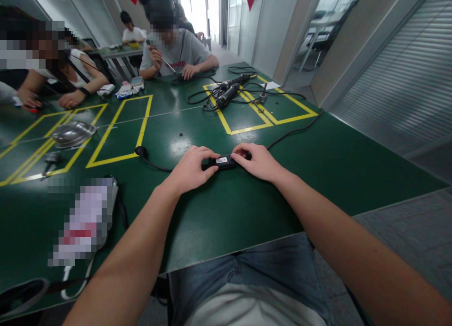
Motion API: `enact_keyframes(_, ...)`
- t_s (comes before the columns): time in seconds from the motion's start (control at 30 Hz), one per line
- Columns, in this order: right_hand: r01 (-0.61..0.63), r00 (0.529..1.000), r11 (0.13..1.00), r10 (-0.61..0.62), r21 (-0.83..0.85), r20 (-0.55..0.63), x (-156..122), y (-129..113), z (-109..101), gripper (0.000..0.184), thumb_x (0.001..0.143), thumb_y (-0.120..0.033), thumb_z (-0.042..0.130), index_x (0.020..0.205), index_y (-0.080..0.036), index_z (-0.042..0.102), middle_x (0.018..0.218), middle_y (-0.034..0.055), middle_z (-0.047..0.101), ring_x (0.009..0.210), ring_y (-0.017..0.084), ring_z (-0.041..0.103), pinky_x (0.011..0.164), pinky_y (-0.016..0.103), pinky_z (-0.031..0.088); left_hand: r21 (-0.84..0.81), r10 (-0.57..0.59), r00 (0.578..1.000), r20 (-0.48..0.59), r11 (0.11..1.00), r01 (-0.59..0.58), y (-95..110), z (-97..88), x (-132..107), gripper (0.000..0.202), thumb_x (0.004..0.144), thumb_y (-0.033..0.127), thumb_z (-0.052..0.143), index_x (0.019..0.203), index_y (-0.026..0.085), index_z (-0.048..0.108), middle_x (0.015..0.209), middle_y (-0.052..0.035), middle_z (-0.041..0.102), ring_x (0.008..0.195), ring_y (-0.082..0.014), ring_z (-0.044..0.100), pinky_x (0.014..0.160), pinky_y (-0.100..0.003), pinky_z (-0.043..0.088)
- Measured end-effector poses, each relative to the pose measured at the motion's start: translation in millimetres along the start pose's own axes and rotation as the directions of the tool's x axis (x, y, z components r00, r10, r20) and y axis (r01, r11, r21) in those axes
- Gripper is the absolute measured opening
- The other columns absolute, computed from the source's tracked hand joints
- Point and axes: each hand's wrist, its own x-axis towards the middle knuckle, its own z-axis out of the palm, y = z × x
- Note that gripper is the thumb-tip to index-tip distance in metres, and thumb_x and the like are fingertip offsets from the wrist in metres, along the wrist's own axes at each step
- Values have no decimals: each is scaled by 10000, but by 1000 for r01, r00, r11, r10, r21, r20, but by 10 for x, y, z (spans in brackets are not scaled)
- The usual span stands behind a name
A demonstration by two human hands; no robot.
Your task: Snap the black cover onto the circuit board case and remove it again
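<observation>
Shirt and jeans: pale shirt point(254, 305) and blue jeans point(271, 260) at the near edge of the green counter point(339, 175).
Left hand point(192, 170): partly closed, thumb and fingers gripping the left end of the black box.
Right hand point(256, 161): fingers curled in close to the thumb, tips at the box's right end; whether they grip the box or a cord end, I cannot tell.
Black box point(223, 162): between both hands, low over or on the counter, white label facing up.
Cords: one black cord point(291, 137) runs from near the right hand toward the counter's far right edge; another, on the left, ends in a black plug point(141, 151).
Left side: a blurred-out lavender thing point(84, 215) beside a white cable point(86, 281); farther off, a shiny metal dish point(74, 133) on yellow tape point(116, 159).
Far side: black tools point(228, 95) with tangled cords, near a small metal part point(262, 97).
Across: a person in a gray shirt point(192, 51) holds a thin rod point(168, 65).
</observation>
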Motion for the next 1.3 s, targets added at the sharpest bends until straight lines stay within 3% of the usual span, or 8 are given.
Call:
enact_keyframes(0.27,19,1000,998,-19,66,1,52,37,37,143,942,-343,750,1022,-257,834,944,32,812,910,247,711,911,412,531,125,1,1000,31,992,-5,107,-5,19,310,959,256,814,1264,198,798,1209,-109,829,1156,-342,709,1072,-517,567)
enact_keyframes(0.53,15,1000,998,-15,60,-13,33,58,40,153,933,-341,745,1001,-244,842,970,55,836,937,267,731,935,437,544,47,-110,993,48,993,107,122,17,39,345,938,221,839,1282,234,806,1206,-78,841,1096,-309,747,1040,-489,588)
enact_keyframes(0.93,9,1000,1000,-9,-8,-23,12,32,53,162,954,-339,693,987,-252,825,897,49,803,875,259,722,848,404,560,30,-103,995,15,994,103,135,45,34,341,927,258,794,1267,233,806,1088,-75,820,1029,-308,760,1023,-498,608)
enact_keyframes(1.3,34,998,989,-41,-147,-48,19,74,58,125,989,-343,731,952,-268,824,999,77,801,1000,299,666,964,468,531,-8,-104,994,16,995,104,117,85,32,340,928,247,768,1268,224,765,1147,-88,805,1066,-307,763,1060,-510,613)
